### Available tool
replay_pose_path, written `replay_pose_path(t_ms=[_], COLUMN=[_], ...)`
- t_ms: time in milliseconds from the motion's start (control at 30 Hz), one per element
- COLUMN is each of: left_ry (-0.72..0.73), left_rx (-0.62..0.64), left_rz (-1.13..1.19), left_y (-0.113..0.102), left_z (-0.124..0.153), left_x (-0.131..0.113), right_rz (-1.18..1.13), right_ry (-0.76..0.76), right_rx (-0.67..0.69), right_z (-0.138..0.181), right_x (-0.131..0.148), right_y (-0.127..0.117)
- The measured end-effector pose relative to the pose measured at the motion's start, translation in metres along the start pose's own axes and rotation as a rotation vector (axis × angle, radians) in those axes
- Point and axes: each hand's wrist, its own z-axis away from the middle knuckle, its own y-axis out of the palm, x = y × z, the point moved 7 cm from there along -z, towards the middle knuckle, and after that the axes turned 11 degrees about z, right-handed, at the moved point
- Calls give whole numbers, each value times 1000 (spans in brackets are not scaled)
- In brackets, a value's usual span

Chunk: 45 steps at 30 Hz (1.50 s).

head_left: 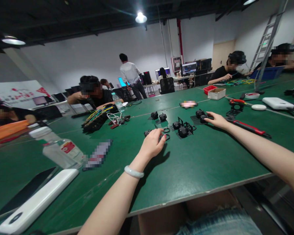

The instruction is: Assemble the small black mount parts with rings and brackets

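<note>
My left hand point(152, 143), with a pale bangle point(134, 172) on its wrist, rests low over the table. Its fingers curl round a small black plastic part point(147, 133), which they mostly cover. Black rings point(166, 130) show beside the fingertips. Further right, my right hand point(218, 120) reaches out, thumb and fingers closed on a black rounded part with a flat slotted plate point(198, 119). Between the hands sit similar black parts point(183, 131) with thin upright plates. Another pair of black parts point(162, 117) lies just beyond my left hand.
On the green table point(198, 169) are a red-handled tool point(248, 127), a white box point(217, 94), a white charger-like device point(278, 103), a plastic bottle point(63, 151), a long white case point(39, 202) and bundled cables point(100, 117). Co-workers sit along the far side.
</note>
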Motion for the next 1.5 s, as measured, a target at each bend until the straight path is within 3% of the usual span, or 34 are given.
replay_pose_path(t_ms=[567,733,800,933,1067,1500], left_ry=[-13,-10,0,14,19,24], left_rx=[-23,-30,-22,-13,-8,-12], left_rz=[-2,4,17,40,35,47], left_y=[-1,0,1,2,2,6], left_z=[0,0,0,1,1,2], left_x=[2,2,0,-3,-3,-5], right_rz=[167,252,211,131,141,152], right_ry=[20,-103,-186,-357,-447,-533], right_rx=[-107,-368,-391,-270,-152,73], right_z=[-2,7,14,25,33,44], right_x=[-2,31,51,91,112,126], right_y=[-2,-24,-29,-19,-6,8])
